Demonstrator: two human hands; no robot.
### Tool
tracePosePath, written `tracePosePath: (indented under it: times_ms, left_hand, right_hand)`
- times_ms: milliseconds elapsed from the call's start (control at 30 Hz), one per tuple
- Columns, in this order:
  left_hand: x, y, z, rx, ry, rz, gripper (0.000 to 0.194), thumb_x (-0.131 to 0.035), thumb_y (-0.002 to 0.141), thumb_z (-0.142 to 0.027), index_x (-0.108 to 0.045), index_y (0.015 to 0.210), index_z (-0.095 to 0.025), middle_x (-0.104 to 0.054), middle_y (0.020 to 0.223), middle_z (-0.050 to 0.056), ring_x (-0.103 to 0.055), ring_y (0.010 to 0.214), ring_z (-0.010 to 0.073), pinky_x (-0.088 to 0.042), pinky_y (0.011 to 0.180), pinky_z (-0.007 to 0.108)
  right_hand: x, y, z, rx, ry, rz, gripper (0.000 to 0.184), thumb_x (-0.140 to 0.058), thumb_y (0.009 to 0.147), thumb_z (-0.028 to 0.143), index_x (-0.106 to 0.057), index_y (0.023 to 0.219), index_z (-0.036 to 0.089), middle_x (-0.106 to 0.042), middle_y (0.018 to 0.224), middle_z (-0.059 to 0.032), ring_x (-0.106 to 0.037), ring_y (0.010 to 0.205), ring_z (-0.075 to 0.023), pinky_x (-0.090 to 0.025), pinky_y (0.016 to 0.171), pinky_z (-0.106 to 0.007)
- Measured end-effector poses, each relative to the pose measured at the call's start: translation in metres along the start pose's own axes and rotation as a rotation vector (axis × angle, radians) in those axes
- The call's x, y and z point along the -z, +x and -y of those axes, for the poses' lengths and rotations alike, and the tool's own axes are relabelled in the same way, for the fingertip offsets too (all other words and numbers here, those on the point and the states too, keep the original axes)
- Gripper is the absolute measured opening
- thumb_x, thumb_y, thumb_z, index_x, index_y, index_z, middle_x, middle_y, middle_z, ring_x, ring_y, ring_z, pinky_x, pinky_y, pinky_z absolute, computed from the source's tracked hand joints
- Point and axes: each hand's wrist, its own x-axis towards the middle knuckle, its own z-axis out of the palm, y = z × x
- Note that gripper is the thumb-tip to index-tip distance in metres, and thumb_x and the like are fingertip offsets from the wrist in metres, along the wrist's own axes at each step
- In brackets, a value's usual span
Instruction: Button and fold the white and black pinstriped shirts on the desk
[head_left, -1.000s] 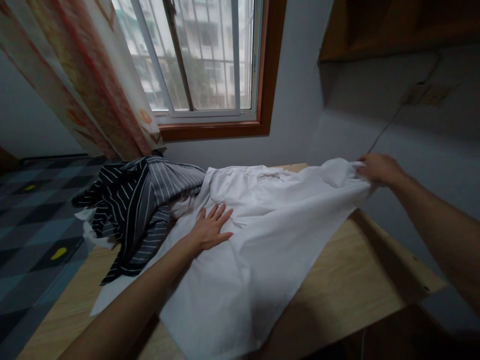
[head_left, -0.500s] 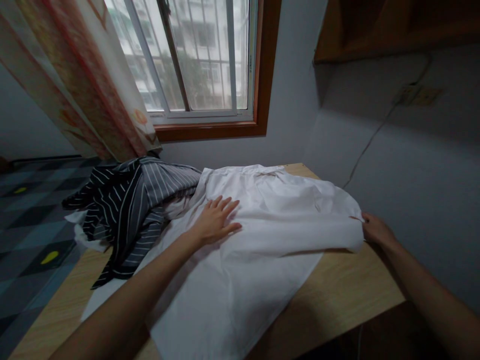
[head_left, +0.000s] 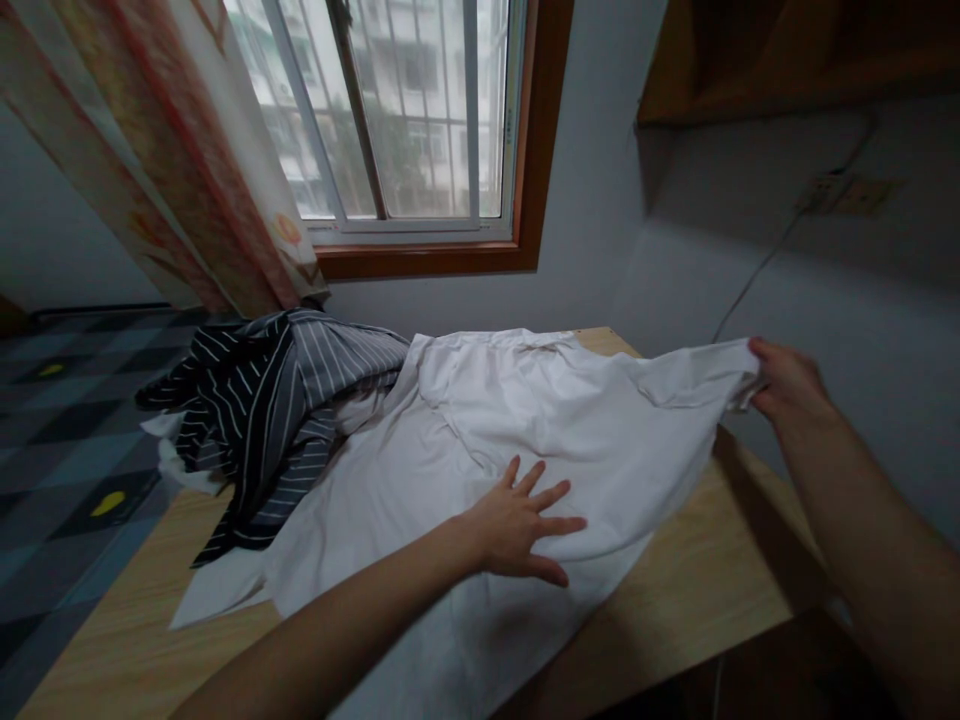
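A white garment [head_left: 480,430] lies spread over a light wooden table [head_left: 705,570]. My left hand [head_left: 521,525] rests flat on it near the table's front, fingers apart. My right hand [head_left: 784,385] pinches the garment's right edge and holds it lifted off the table, near the wall. A dark striped garment [head_left: 274,410] lies bunched at the white one's left, partly over it.
A window [head_left: 397,110] with a wooden frame and a patterned curtain [head_left: 157,150] stands behind the table. A wall with a socket and cable [head_left: 832,195] is close on the right. Checkered floor [head_left: 67,420] lies to the left.
My right hand has lifted the garment's right edge up from the table. My left hand has slid to the right and toward me across the white cloth.
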Motion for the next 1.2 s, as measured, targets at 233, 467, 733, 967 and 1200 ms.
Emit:
tracePosePath:
  times_ms: [233,467,733,967,1200]
  left_hand:
    - [-0.009,-0.003,-0.021,0.067,0.04,-0.013,0.076,-0.044,0.085,-0.071,-0.036,0.147,-0.028,-0.032,0.155,0.014,-0.021,0.143,0.0408,-0.012,0.111,0.065]
    - [0.023,-0.044,-0.039,-0.058,-0.098,0.118,0.067,-0.056,0.085,-0.055,-0.047,0.139,-0.016,-0.048,0.142,0.019,-0.043,0.132,0.0364,-0.035,0.107,0.052]
    - [0.061,-0.035,-0.002,0.229,-0.288,-0.278,0.077,-0.071,0.078,-0.037,-0.034,0.145,-0.028,-0.051,0.138,0.011,-0.058,0.116,0.0262,-0.048,0.093,0.038]
    - [0.03,0.001,0.029,0.311,-0.033,-0.249,0.014,-0.05,0.078,-0.013,-0.059,0.088,-0.019,-0.059,0.091,0.006,-0.059,0.086,0.021,-0.049,0.078,0.032]
    - [0.018,-0.005,0.033,0.16,-0.151,-0.849,0.018,-0.038,0.083,-0.018,-0.045,0.067,-0.02,-0.053,0.078,0.006,-0.051,0.071,0.0162,-0.045,0.064,0.029]
  right_hand:
    - [-0.067,-0.123,0.11,0.423,0.033,1.332,0.022,-0.065,0.082,0.04,-0.066,0.084,0.019,-0.067,0.119,-0.0064,-0.062,0.106,-0.0229,-0.047,0.095,-0.037]
    - [-0.081,-0.169,0.048,0.444,-0.076,1.237,0.053,-0.059,0.087,0.048,-0.054,0.133,0.021,-0.041,0.149,-0.0124,-0.039,0.136,-0.0284,-0.03,0.112,-0.05]
    - [-0.029,-0.215,0.021,0.42,-0.286,1.097,0.099,-0.083,0.063,0.04,-0.035,0.148,0.022,-0.05,0.139,-0.0163,-0.05,0.124,-0.033,-0.041,0.103,-0.049]
    - [-0.017,-0.203,0.018,0.328,-0.567,1.01,0.015,-0.059,0.084,0.032,-0.066,0.085,0.019,-0.062,0.069,-0.0044,-0.06,0.069,-0.023,-0.047,0.068,-0.035]
    - [0.027,-0.195,0.049,0.353,-0.03,1.14,0.023,-0.051,0.092,0.035,-0.05,0.074,0.022,-0.064,0.09,-0.0066,-0.06,0.084,-0.0205,-0.049,0.074,-0.033]
